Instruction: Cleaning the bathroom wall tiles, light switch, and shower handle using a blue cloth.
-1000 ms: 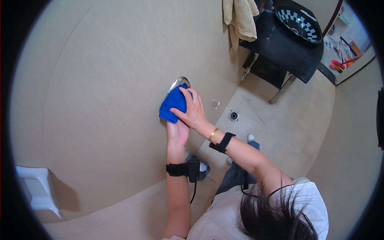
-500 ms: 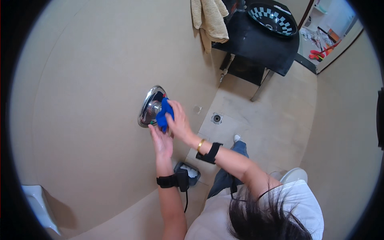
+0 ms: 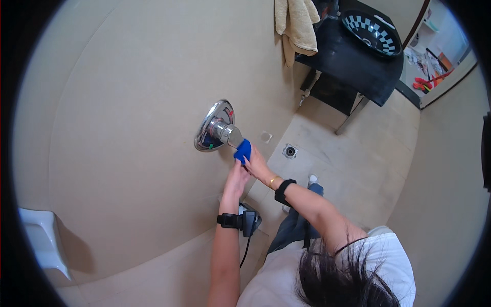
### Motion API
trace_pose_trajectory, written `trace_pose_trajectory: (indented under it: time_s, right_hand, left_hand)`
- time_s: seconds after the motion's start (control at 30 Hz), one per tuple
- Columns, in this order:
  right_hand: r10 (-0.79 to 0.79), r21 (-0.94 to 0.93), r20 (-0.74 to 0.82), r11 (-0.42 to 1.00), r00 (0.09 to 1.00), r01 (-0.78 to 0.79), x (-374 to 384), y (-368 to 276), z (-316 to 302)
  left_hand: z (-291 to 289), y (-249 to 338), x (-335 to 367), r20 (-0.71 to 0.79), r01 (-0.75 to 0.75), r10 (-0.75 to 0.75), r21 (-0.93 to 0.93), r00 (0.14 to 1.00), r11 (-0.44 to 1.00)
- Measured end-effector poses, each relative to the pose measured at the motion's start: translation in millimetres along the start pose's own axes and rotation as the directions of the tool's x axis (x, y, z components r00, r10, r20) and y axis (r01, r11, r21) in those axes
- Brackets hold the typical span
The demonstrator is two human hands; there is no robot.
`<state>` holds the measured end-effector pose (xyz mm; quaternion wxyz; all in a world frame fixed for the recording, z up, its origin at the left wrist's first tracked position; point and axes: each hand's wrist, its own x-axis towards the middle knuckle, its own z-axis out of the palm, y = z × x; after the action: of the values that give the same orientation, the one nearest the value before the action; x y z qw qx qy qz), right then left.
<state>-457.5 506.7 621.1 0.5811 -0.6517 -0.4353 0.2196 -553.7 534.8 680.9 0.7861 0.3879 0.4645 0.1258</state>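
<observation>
A chrome shower valve (image 3: pixel 223 128) with a round plate, marked by red and green spots, is mounted on the beige wall. Its lever points down and right, and a blue cloth (image 3: pixel 243 152) covers the lever's end. My right hand (image 3: pixel 258 166) grips the cloth from the right, fingers closed on it. Just below, my left hand (image 3: pixel 237 180) has its fingertips up against the cloth's lower edge, closed around it; part of those fingers is hidden. Both wrists wear black straps, and the right one also has a gold bracelet.
A black washstand (image 3: pixel 353 61) with a checkered basin (image 3: pixel 372 33) stands at the far right, beside a hanging beige towel (image 3: pixel 297 28). A floor drain (image 3: pixel 290 151) lies below. A white ceramic fixture (image 3: pixel 45 238) juts from the wall at lower left. A grey bin (image 3: pixel 251 217) is partly hidden behind my left forearm.
The cloth and both hands have moved off the valve's hub down to the lever's end, uncovering the hub. My left hand has closed in on the cloth. The view has shifted left.
</observation>
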Motion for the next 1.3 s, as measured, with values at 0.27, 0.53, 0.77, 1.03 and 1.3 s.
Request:
trace_pose_trajectory:
  time_s: [0.27, 0.53, 0.77, 1.03, 1.3]
  right_hand:
    - [-0.291, -0.139, -0.308, 0.956, 0.906, 0.259, 11, -91, -25]
    - [-0.642, -0.207, -0.134, 0.763, 0.754, 0.613, 39, -89, 58]
    - [-0.414, -0.072, -0.087, 0.91, 0.906, 0.409, 10, -10, 74]
    - [-0.31, 0.098, -0.171, 0.939, 0.935, 0.329, 7, -82, 61]
    - [-0.426, 0.05, -0.213, 0.894, 0.879, 0.445, 18, -73, 53]
  left_hand:
    - [-24, 10, -20, -0.102, -0.339, 0.325, -0.192, 0.94, 0.921]
    - [-33, 43, -39, -0.262, -0.451, 0.373, -0.384, 0.89, 0.806]
    - [-42, 20, -17, -0.327, -0.116, 0.086, -0.073, 0.941, 0.991]
    - [-35, 15, -37, -0.351, -0.455, 0.426, -0.001, 0.834, 0.89]
    - [-19, 26, -35, -0.432, -0.472, 0.51, 0.201, 0.744, 0.858]
